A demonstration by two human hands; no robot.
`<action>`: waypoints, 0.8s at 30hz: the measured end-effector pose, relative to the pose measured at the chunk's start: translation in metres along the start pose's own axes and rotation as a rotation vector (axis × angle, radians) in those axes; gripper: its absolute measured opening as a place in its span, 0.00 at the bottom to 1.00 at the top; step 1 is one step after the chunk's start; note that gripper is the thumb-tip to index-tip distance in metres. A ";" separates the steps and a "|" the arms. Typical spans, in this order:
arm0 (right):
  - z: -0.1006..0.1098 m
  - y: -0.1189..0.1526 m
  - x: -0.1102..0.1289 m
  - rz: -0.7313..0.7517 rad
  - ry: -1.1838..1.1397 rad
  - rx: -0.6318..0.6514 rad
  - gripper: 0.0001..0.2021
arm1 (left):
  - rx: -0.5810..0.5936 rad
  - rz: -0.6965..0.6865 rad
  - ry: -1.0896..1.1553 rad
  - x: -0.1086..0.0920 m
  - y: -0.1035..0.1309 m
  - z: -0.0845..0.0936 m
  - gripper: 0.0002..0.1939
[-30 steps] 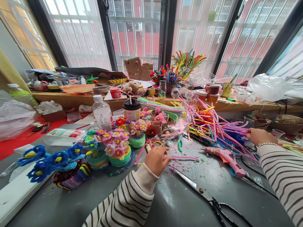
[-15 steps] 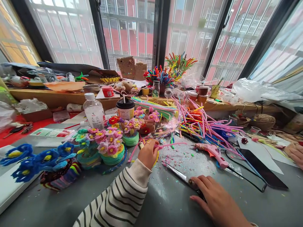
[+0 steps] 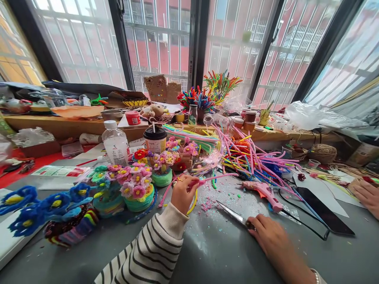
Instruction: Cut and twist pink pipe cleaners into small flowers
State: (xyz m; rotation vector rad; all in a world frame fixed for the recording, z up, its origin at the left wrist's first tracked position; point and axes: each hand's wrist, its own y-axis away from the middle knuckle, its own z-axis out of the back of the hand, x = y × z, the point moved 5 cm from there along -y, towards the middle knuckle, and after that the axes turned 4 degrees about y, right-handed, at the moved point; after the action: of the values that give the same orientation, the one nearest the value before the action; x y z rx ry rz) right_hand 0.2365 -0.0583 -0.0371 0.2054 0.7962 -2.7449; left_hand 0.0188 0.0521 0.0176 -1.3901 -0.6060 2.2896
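In a pinch, my left hand (image 3: 184,193) holds a pink pipe cleaner (image 3: 223,175), whose thin end sticks out to the right. My right hand (image 3: 271,236) has its fingers curled over the handles of a pair of scissors (image 3: 232,213); the handles are mostly hidden under it. The blades point up and left, lying low over the grey table (image 3: 213,252). Pink fluff clippings (image 3: 209,204) are scattered between the left hand and the blade tips. A yellow pipe cleaner (image 3: 193,205) curves beside my left wrist.
A pink glue gun (image 3: 263,193) with a black cord and a phone (image 3: 324,211) lie at the right. Pipe-cleaner flower pots (image 3: 139,201) and a lidded cup (image 3: 155,140) stand left. Loose pipe cleaners (image 3: 251,157) heap behind. Another person's hand (image 3: 367,195) rests at the right edge.
My right hand has closed its fingers round the scissors' handles and shifted right, with the scissors moving along. My left hand has turned a little, still holding the pink pipe cleaner.
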 end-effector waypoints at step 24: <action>0.025 -0.131 0.029 -0.044 -0.748 0.113 0.10 | 0.057 0.269 0.647 0.002 -0.002 0.000 0.20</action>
State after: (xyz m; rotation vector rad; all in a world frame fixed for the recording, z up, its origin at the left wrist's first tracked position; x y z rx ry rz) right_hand 0.1682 0.0281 0.0435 -0.7782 0.4310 -2.5817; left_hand 0.0179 0.0551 0.0172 -2.1381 -0.1504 1.8357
